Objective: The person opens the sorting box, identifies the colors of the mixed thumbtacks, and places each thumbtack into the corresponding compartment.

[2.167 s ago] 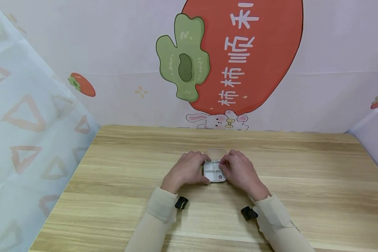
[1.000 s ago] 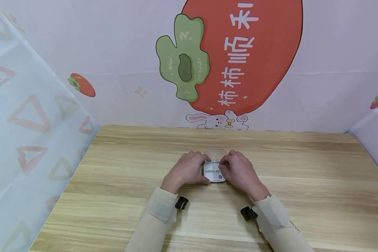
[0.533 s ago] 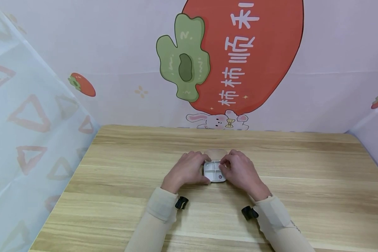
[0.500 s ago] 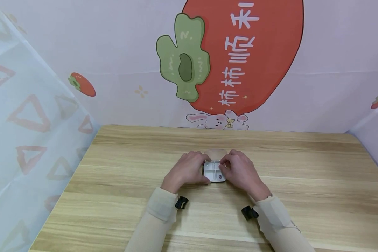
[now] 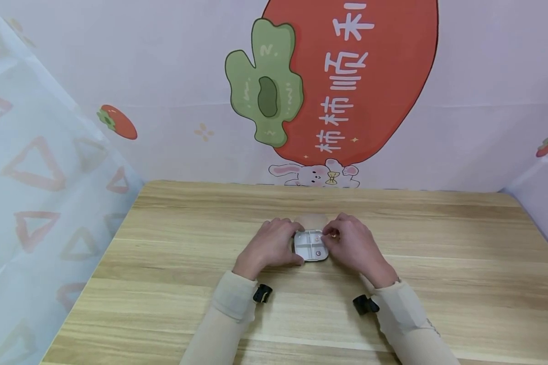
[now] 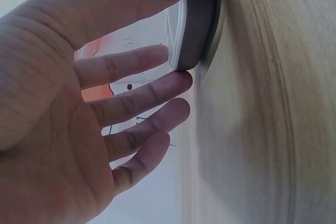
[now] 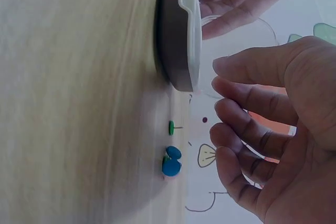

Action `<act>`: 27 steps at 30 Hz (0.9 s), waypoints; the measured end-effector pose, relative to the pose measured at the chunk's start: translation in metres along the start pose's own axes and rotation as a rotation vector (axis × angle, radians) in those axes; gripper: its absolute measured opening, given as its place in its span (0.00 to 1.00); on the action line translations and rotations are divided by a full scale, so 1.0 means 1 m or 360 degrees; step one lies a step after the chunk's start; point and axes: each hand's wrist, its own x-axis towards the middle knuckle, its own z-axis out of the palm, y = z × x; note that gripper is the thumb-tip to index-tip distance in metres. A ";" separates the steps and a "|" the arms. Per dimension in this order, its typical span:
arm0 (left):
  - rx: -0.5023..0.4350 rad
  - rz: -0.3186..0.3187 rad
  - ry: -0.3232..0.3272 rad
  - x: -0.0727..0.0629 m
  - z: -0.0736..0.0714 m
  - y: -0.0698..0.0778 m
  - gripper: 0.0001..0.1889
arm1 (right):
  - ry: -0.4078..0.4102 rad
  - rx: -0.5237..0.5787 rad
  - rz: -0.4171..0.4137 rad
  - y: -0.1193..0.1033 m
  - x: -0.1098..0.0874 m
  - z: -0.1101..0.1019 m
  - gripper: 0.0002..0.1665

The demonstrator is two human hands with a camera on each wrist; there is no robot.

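A small pill box (image 5: 304,252), white inside with several compartments and brown outside (image 7: 176,40), sits on the table. My left hand (image 5: 274,246) grips its left side, thumb at the near edge and index finger at the far edge; the other fingers spread in the left wrist view. A reddish thumbtack-like piece (image 5: 318,253) lies in the near right compartment, a tiny pale piece (image 5: 317,238) in the far right one. My right hand (image 7: 283,103) hovers at the box's right side, fingers loosely bent, nothing visible between thumb and index finger.
Beyond the box, its see-through lid (image 5: 311,221) stands open. On the table beside the box, below my right hand, lie a green thumbtack (image 7: 171,128) and blue ones (image 7: 171,166), hidden by that hand in the head view. A printed cloth (image 5: 178,147) hangs behind the table.
My right hand has drawn slightly right, away from the box, and its fingers have parted. A tiny piece now shows in the far right compartment. The left hand keeps its hold.
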 end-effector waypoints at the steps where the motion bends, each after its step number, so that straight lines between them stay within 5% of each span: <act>1: 0.0001 -0.0001 0.0004 0.000 0.000 0.000 0.35 | -0.0001 0.0003 0.0005 0.000 0.000 -0.001 0.03; 12: 0.0000 -0.0034 0.0017 0.000 -0.001 0.000 0.34 | 0.0009 0.0007 0.0144 0.012 0.001 -0.015 0.05; 27: 0.0011 -0.0056 0.0017 0.001 0.000 0.001 0.34 | 0.0051 -0.0022 0.0085 0.023 0.002 -0.010 0.04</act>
